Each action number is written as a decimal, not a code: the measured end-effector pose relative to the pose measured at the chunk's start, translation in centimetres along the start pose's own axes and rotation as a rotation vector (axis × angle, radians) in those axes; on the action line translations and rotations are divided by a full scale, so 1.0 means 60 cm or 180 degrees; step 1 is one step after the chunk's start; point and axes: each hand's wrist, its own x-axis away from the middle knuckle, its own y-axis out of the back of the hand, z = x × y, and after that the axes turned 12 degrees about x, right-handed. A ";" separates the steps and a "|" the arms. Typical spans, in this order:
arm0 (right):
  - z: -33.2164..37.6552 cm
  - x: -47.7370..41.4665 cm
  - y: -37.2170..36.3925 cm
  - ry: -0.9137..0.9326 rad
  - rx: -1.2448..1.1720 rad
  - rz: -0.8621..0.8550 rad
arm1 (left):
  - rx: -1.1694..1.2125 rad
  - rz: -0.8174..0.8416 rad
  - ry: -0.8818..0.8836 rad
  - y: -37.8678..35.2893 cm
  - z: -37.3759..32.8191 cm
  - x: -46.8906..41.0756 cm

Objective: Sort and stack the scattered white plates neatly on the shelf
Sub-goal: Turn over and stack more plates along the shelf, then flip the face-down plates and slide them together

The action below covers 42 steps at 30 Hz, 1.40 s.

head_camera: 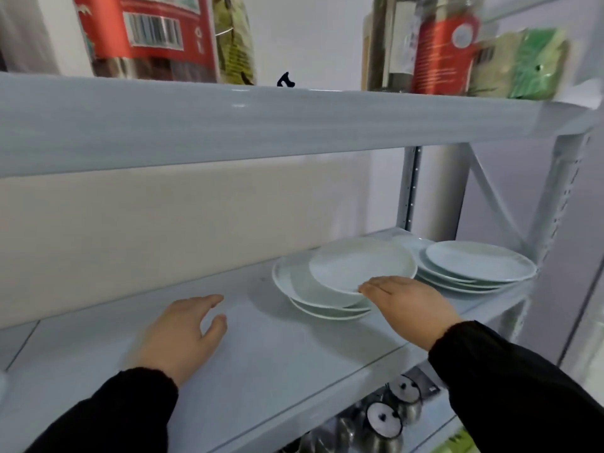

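Note:
Two untidy piles of white plates stand on the middle shelf (261,371). In the nearer pile (313,289) the top plate (359,263) sits shifted to the right, tilted over the ones below. A second pile (477,266) lies further right, near the shelf post. My right hand (408,302) reaches in with straight fingers, its fingertips touching the front rim of the shifted top plate. My left hand (186,335) hovers over bare shelf to the left of the piles, fingers relaxed, holding nothing.
The upper shelf beam (228,125) hangs low over the plates and carries red-labelled packs (147,31) and jars (441,44). Metal pots with lids (385,420) sit on the shelf below. An upright post (555,223) bounds the right side.

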 end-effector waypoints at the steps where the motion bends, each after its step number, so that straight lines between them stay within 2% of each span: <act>1: -0.001 0.002 -0.005 -0.0011 -0.0018 0.0034 | 0.0044 0.0040 -0.0032 -0.011 -0.008 -0.008; 7: -0.004 0.013 -0.021 0.0009 -0.0088 0.0144 | 0.0162 0.0280 -0.0112 -0.034 -0.001 -0.032; 17: 0.007 0.011 -0.004 -0.0309 -0.0192 0.0486 | 0.0259 0.0289 -0.0065 -0.027 0.009 -0.027; 24: 0.041 -0.002 0.005 -0.0381 -0.0350 0.0441 | 0.0267 0.0228 -0.0031 -0.021 0.010 -0.025; 33: 0.199 -0.078 0.039 0.0122 -0.1224 -0.0193 | 0.0055 0.0043 0.0087 0.011 0.010 0.000; 42: 0.371 -0.211 0.051 0.0640 -0.2449 0.0175 | -0.0148 -0.0742 0.0498 0.088 0.033 0.114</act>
